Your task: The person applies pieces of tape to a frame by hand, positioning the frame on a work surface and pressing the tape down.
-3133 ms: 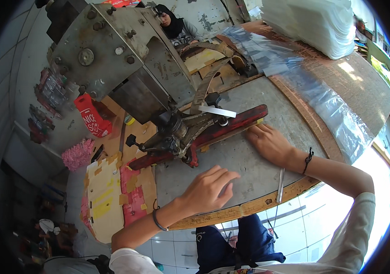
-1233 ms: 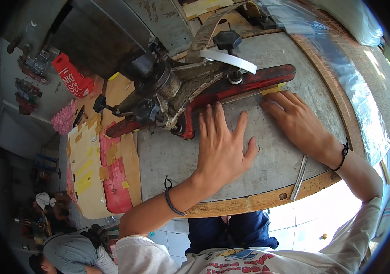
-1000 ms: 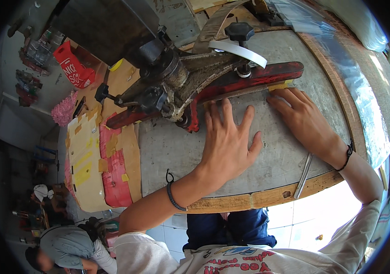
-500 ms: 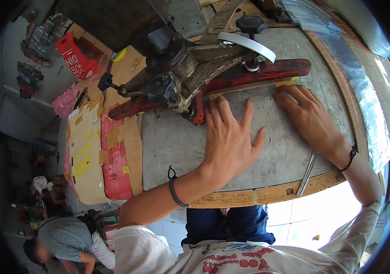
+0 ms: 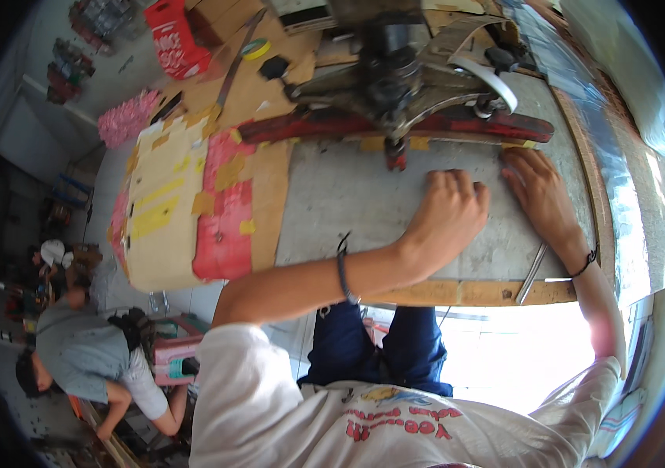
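Observation:
My left hand [image 5: 448, 219] rests on the grey metal table top [image 5: 348, 203] with its fingers curled under, holding nothing that I can see. My right hand [image 5: 541, 195] lies flat on the same surface, fingertips close to the red bar [image 5: 519, 125] of the machine. The dark metal machine head [image 5: 399, 74] sits just beyond both hands, above the red bar. A small red foot [image 5: 396, 160] hangs down from it, ahead of my left hand.
Yellow and red taped cardboard sheets [image 5: 184, 210] hang off the table's left side. A red crate [image 5: 173, 35] and a tape roll [image 5: 254, 49] lie at the back. A thin metal rod [image 5: 532, 271] rests near the wooden front edge [image 5: 473, 292]. Another person [image 5: 91, 359] crouches at lower left.
My left hand has gone from spread flat to curled fingers and shifted right. The view has swung, so the machine sits higher and the cardboard is more central. My right hand stays flat.

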`<state>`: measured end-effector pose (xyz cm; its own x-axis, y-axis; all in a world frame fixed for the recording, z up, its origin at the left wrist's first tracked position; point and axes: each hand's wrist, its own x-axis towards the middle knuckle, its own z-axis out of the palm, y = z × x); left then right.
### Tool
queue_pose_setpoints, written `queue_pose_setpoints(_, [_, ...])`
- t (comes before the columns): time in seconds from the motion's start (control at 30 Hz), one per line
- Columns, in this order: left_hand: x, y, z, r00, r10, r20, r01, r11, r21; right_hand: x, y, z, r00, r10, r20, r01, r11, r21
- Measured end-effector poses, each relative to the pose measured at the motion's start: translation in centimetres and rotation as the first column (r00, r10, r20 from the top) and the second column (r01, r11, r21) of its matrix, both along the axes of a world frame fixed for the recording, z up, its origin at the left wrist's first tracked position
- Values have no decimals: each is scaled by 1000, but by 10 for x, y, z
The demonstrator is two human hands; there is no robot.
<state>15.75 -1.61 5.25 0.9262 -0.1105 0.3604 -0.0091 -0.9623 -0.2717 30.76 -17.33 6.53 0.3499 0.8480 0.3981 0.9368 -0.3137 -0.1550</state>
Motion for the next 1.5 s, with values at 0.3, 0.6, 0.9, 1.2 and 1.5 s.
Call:
queue_pose_setpoints(0.3, [-72, 27, 130, 772, -133, -622, -136, 921, -366, 6, 1, 0, 998, 44, -37, -40, 992, 121])
queue_pose_setpoints(0.6, [-48, 126, -4, 971, -115, 211, 197, 883, -426, 2, -6, 4, 999, 23, -31, -20, 995, 95])
queue_pose_setpoints(0.9, [-53, 118, -9, 965, -118, 236, 219, 857, -467, 17, -9, -11, 991, 79, 108, -92, 988, 124])
queue_pose_setpoints(1.2, [-51, 126, -5, 988, -126, 86, 152, 820, -552, 10, -16, -6, 996, -27, -79, 23, 998, -59])
queue_pose_setpoints(1.5, [-50, 115, 3, 993, -63, 102, 112, 795, -596, 18, -16, -9, 996, 34, -84, -33, 999, 16])
